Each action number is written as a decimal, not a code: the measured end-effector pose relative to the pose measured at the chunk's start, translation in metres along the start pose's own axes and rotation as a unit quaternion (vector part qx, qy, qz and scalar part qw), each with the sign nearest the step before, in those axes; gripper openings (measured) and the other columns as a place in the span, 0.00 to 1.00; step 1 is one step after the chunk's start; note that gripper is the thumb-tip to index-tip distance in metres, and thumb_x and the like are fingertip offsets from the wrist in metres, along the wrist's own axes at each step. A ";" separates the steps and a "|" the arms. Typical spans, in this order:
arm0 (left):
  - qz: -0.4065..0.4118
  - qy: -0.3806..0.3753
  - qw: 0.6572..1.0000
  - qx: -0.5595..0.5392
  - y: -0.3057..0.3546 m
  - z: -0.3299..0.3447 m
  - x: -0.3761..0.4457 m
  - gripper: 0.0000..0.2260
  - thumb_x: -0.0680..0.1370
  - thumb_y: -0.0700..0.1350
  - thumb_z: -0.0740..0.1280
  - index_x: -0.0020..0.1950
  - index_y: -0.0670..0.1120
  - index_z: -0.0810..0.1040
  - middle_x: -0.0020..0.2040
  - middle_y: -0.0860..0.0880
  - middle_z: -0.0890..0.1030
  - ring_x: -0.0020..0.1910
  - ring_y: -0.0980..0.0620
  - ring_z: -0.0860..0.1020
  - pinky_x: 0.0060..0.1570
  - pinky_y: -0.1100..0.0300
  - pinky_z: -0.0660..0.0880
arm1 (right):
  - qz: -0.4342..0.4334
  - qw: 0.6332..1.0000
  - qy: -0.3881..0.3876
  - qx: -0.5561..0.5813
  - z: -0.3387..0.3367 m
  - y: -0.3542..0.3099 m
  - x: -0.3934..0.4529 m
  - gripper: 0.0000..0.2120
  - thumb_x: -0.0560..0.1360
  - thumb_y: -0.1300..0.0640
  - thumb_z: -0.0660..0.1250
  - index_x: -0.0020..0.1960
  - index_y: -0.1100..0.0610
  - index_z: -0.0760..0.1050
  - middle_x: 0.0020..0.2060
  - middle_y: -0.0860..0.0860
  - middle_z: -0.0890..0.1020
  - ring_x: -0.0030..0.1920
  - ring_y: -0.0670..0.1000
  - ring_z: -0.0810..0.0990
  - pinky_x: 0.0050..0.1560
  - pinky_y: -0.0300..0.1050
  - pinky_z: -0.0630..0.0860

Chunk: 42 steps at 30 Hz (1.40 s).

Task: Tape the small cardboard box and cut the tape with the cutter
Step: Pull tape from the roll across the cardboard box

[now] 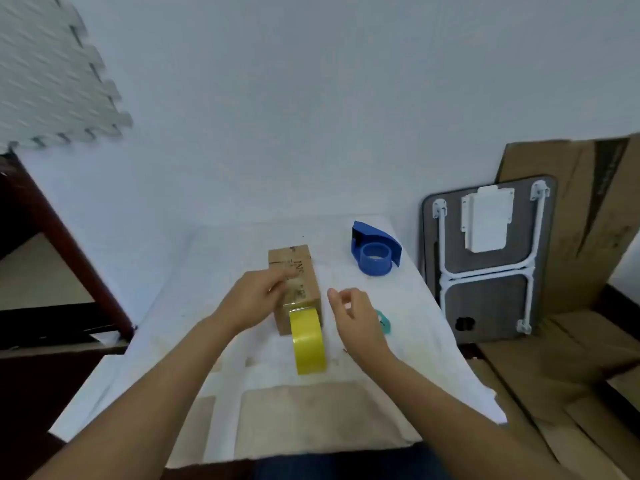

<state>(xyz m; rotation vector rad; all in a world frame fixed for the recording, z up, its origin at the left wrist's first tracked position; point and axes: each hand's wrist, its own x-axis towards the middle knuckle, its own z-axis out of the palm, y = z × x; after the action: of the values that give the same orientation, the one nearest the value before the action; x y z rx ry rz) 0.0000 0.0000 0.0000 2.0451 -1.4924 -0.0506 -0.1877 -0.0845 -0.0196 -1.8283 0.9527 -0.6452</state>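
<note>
Yellow tape roll (308, 341) stands against the near end of the small cardboard box (294, 282) at table centre, left hand (258, 299) pressing flat on the box, right hand (353, 313) loosely open and empty, so I think it should rub the strip down firmly before reaching for the blue cutter (375, 252).

Both forearms are bare to the near edge of view, with no sleeves, watch or rings. The left hand (255, 299) and right hand (353, 315) wear no gloves. Dark blue trousers (346, 465) show lowest.
</note>
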 end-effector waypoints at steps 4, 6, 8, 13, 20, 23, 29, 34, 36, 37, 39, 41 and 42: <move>0.032 -0.087 0.994 0.059 -0.003 0.010 -0.016 0.19 0.81 0.39 0.59 0.71 0.53 0.73 0.72 0.56 0.72 0.70 0.54 0.71 0.66 0.58 0.69 | 0.070 0.993 -0.042 0.085 0.017 0.003 -0.016 0.28 0.76 0.36 0.56 0.44 0.61 0.77 0.42 0.58 0.83 0.43 0.53 0.81 0.51 0.52 0.77; 0.047 -0.096 0.991 0.085 -0.004 0.011 -0.016 0.22 0.80 0.38 0.58 0.73 0.53 0.69 0.75 0.56 0.67 0.73 0.55 0.67 0.68 0.58 0.66 | 0.085 0.990 -0.067 0.094 0.022 0.000 -0.020 0.25 0.78 0.38 0.57 0.44 0.59 0.78 0.40 0.55 0.82 0.41 0.50 0.78 0.47 0.48 0.75; 0.048 -0.101 0.989 0.091 -0.007 0.012 -0.017 0.24 0.79 0.37 0.56 0.75 0.52 0.67 0.76 0.56 0.64 0.75 0.56 0.63 0.69 0.60 0.63 | 0.085 0.984 -0.101 0.123 0.025 -0.002 -0.024 0.16 0.78 0.44 0.61 0.43 0.55 0.77 0.39 0.52 0.83 0.40 0.50 0.81 0.46 0.46 0.77; 0.055 -0.104 0.989 0.090 -0.013 0.024 -0.021 0.29 0.74 0.47 0.51 0.76 0.53 0.64 0.77 0.57 0.62 0.76 0.58 0.58 0.71 0.62 0.60 | 0.091 0.954 -0.157 0.241 0.032 0.000 -0.035 0.10 0.79 0.56 0.62 0.54 0.61 0.77 0.42 0.64 0.85 0.41 0.59 0.85 0.46 0.49 0.82; 0.074 -0.103 0.989 0.075 -0.023 0.028 -0.020 0.33 0.73 0.34 0.60 0.77 0.53 0.63 0.77 0.57 0.62 0.77 0.58 0.57 0.71 0.57 0.64 | 0.106 0.955 -0.093 0.262 0.032 -0.009 -0.042 0.12 0.81 0.53 0.59 0.48 0.59 0.77 0.35 0.60 0.84 0.35 0.54 0.83 0.43 0.44 0.80; 0.067 -0.103 0.989 0.076 -0.023 0.027 -0.019 0.34 0.73 0.34 0.60 0.77 0.55 0.62 0.77 0.58 0.62 0.77 0.58 0.57 0.69 0.57 0.66 | 0.098 0.958 -0.095 0.251 0.031 -0.011 -0.044 0.12 0.80 0.53 0.59 0.48 0.59 0.77 0.34 0.58 0.84 0.34 0.53 0.84 0.41 0.41 0.80; 0.067 -0.103 0.989 0.087 -0.021 0.026 -0.018 0.33 0.74 0.34 0.61 0.77 0.54 0.62 0.77 0.57 0.61 0.77 0.57 0.58 0.68 0.57 0.67 | 0.094 0.968 -0.102 0.211 0.025 -0.016 -0.045 0.12 0.80 0.52 0.59 0.42 0.54 0.77 0.34 0.56 0.85 0.34 0.50 0.84 0.37 0.36 0.77; 0.062 -0.106 0.988 0.091 -0.019 0.025 -0.019 0.31 0.76 0.36 0.61 0.77 0.54 0.61 0.78 0.57 0.61 0.77 0.56 0.57 0.66 0.57 0.70 | 0.113 0.969 -0.103 0.196 0.024 -0.021 -0.048 0.14 0.80 0.50 0.58 0.47 0.58 0.77 0.36 0.58 0.86 0.32 0.47 0.83 0.35 0.34 0.75; 0.062 -0.109 0.988 0.089 -0.017 0.025 -0.019 0.31 0.76 0.36 0.60 0.77 0.54 0.61 0.78 0.57 0.61 0.77 0.56 0.57 0.67 0.56 0.69 | 0.145 0.959 -0.108 0.217 0.025 -0.019 -0.053 0.14 0.80 0.50 0.59 0.50 0.59 0.78 0.34 0.57 0.85 0.31 0.48 0.84 0.31 0.32 0.75; 0.062 -0.113 0.988 0.089 -0.017 0.025 -0.019 0.31 0.75 0.35 0.60 0.77 0.54 0.61 0.78 0.57 0.61 0.77 0.56 0.57 0.68 0.55 0.68 | 0.159 0.954 -0.112 0.229 0.024 -0.018 -0.056 0.14 0.80 0.50 0.59 0.51 0.59 0.77 0.34 0.56 0.85 0.31 0.49 0.84 0.31 0.34 0.77; 0.062 -0.120 0.987 0.088 -0.016 0.025 -0.018 0.32 0.75 0.35 0.59 0.77 0.54 0.61 0.78 0.57 0.61 0.77 0.56 0.57 0.70 0.54 0.66 | 0.178 0.946 -0.123 0.242 0.021 -0.018 -0.057 0.12 0.80 0.50 0.59 0.50 0.57 0.77 0.33 0.55 0.85 0.31 0.51 0.84 0.33 0.37 0.79; 0.055 -0.121 0.988 0.079 -0.014 0.023 -0.017 0.31 0.75 0.35 0.58 0.77 0.54 0.62 0.77 0.57 0.61 0.77 0.56 0.57 0.71 0.54 0.65 | 0.192 0.942 -0.139 0.240 0.017 -0.021 -0.054 0.11 0.81 0.50 0.59 0.49 0.55 0.76 0.32 0.54 0.85 0.31 0.51 0.84 0.33 0.38 0.79; 0.046 -0.119 0.989 0.070 -0.014 0.022 -0.016 0.30 0.76 0.35 0.58 0.76 0.54 0.63 0.77 0.57 0.62 0.77 0.56 0.58 0.71 0.54 0.64 | 0.197 0.940 -0.145 0.238 0.016 -0.022 -0.053 0.11 0.81 0.49 0.59 0.48 0.54 0.76 0.32 0.54 0.85 0.31 0.50 0.85 0.33 0.37 0.78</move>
<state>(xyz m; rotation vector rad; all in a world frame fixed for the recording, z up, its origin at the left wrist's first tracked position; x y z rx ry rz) -0.0026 0.0068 -0.0299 2.1380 -1.7802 -0.1623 -0.1981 -0.0271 -0.0071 -1.2144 0.8415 -0.3072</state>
